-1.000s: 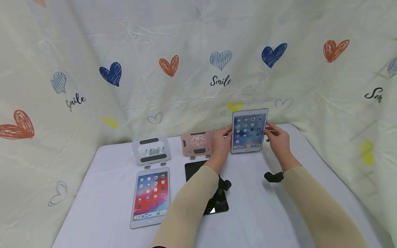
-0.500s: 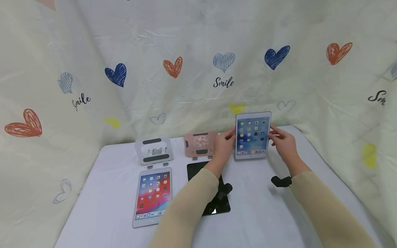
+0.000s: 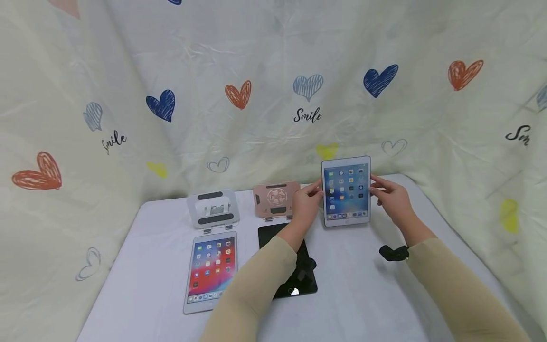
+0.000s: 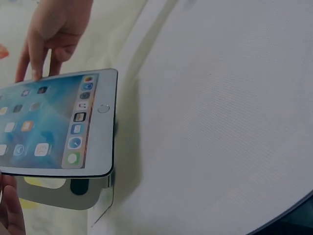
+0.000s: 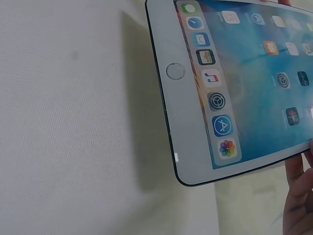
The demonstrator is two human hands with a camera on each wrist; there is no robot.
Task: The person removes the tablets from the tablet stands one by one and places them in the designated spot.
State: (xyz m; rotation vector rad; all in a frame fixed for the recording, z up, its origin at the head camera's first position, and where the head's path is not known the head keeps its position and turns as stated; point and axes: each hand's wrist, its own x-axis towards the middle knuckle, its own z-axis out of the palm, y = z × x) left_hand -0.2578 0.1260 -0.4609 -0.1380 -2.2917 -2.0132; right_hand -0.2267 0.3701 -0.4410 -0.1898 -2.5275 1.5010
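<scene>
A white-framed tablet (image 3: pixel 347 190) with a blue home screen stands nearly upright at the right of the table, facing the head camera. My left hand (image 3: pixel 305 202) holds its left edge, and my right hand (image 3: pixel 393 197) pinches the opposite edge with thumb and fingers. Behind the tablet, the left wrist view shows part of a grey tablet stand (image 4: pixel 58 197) with a dark pad. The bottom edge lies close over the white tabletop, where its shadow falls. From the right wrist, the home button and dock icons show clearly, with right-hand fingers (image 5: pixel 296 171) along the edge.
A silver stand (image 3: pixel 194 205) and a pink stand (image 3: pixel 261 199) are lined up at the back. In front lie a white tablet (image 3: pixel 213 266) with a red-blue screen and a black tablet (image 3: pixel 269 231), partly under my left forearm. A heart-printed curtain (image 3: pixel 265 137) hangs behind the table.
The tablet has come down and slightly toward me, and its earlier sideways tilt is straighter. Both hands have moved with it, still at its side edges. The head view has shifted a little.
</scene>
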